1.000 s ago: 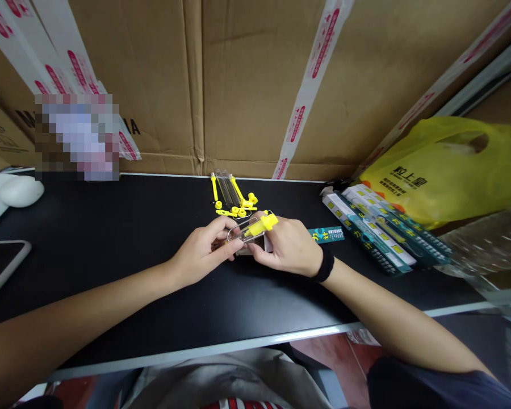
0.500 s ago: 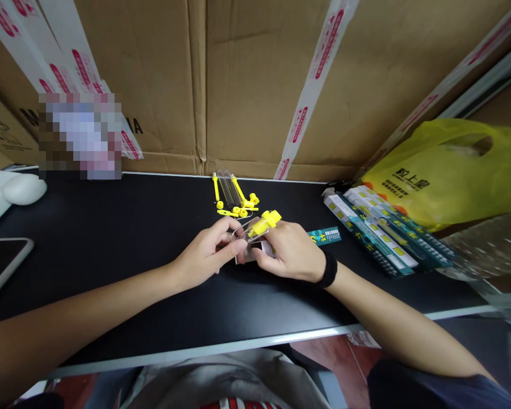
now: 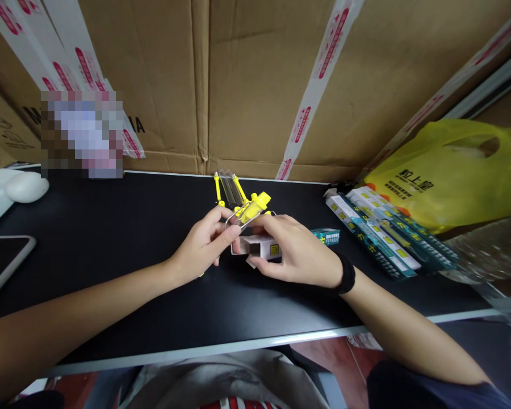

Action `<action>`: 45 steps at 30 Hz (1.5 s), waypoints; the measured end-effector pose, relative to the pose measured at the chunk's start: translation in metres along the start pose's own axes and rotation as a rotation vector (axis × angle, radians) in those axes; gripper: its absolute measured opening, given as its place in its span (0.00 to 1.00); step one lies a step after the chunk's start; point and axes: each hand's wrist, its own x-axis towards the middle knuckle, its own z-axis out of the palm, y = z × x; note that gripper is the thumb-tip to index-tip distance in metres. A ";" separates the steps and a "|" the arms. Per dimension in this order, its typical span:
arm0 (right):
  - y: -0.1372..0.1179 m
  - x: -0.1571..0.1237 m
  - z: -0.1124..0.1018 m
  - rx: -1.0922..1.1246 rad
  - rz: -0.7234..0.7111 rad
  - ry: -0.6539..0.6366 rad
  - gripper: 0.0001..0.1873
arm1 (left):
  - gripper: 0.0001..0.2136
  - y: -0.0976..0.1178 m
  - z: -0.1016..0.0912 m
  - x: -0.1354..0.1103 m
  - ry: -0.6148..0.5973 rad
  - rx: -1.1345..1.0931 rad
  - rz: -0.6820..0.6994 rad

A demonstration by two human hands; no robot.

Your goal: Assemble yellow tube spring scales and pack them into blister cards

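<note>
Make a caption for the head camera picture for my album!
Left hand holding a clear-and-yellow piece, right hand gripping an open-ended box, over a black table.

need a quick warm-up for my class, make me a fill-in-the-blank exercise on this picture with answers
The left hand holds a clear item with a bright ____ end piece.
The right hand grips a small box whose end toward the left hand is ____.
The wristband is ____ in colour.
The plastic bag lies at the picture's ____ side.

Missing words: yellow; open; black; right.
</note>
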 end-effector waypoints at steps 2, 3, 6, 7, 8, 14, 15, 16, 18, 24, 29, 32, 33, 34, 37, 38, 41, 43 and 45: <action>0.004 -0.001 -0.001 0.017 -0.057 0.045 0.21 | 0.15 0.000 -0.001 0.003 0.042 -0.026 -0.013; 0.005 -0.001 0.000 0.006 -0.091 0.056 0.19 | 0.16 0.000 -0.001 0.004 0.058 -0.039 -0.024; 0.006 0.000 0.002 -0.111 -0.177 0.023 0.10 | 0.16 0.000 0.000 0.005 0.086 -0.071 -0.051; 0.006 0.000 0.003 -0.152 -0.185 0.000 0.10 | 0.16 -0.001 0.000 0.005 0.087 -0.076 -0.053; 0.006 0.001 0.003 -0.181 -0.177 -0.019 0.10 | 0.17 0.000 0.000 0.005 0.082 -0.079 -0.050; 0.008 0.002 0.002 -0.155 0.026 -0.068 0.15 | 0.17 0.001 -0.003 0.007 0.071 -0.055 -0.030; 0.010 0.002 0.002 -0.133 0.058 -0.074 0.16 | 0.17 0.000 -0.004 0.007 0.073 -0.038 -0.032; 0.011 0.002 0.001 -0.106 0.086 -0.076 0.16 | 0.16 0.000 -0.005 0.008 0.065 -0.017 -0.035; 0.014 0.002 0.000 -0.043 0.126 -0.065 0.17 | 0.16 -0.002 -0.007 0.008 0.023 0.027 -0.051; 0.022 0.000 -0.010 0.150 0.111 0.057 0.20 | 0.15 -0.001 -0.013 0.008 -0.079 0.056 -0.082; 0.026 -0.002 -0.021 0.173 0.138 0.109 0.22 | 0.13 0.002 -0.017 0.009 -0.198 0.125 -0.074; 0.026 -0.003 -0.023 0.093 0.122 0.069 0.23 | 0.13 0.004 -0.021 0.011 -0.248 0.202 -0.114; 0.025 -0.003 -0.023 0.049 0.115 0.039 0.23 | 0.13 0.005 -0.022 0.011 -0.264 0.242 -0.122; 0.024 -0.003 -0.022 0.003 0.107 0.004 0.23 | 0.13 0.006 -0.024 0.012 -0.281 0.297 -0.121; 0.018 -0.004 -0.017 -0.122 0.079 -0.105 0.21 | 0.13 0.011 -0.029 0.015 -0.326 0.549 -0.012; 0.016 -0.004 -0.016 -0.152 0.067 -0.137 0.21 | 0.12 0.012 -0.030 0.016 -0.337 0.645 0.045; 0.008 -0.005 -0.009 -0.192 0.027 -0.202 0.21 | 0.13 0.014 -0.030 0.015 -0.364 0.845 0.158; 0.004 -0.005 -0.006 -0.186 0.006 -0.227 0.21 | 0.14 0.013 -0.028 0.013 -0.381 0.893 0.176; 0.000 -0.005 -0.003 -0.177 -0.007 -0.248 0.20 | 0.14 0.012 -0.025 0.011 -0.391 0.924 0.197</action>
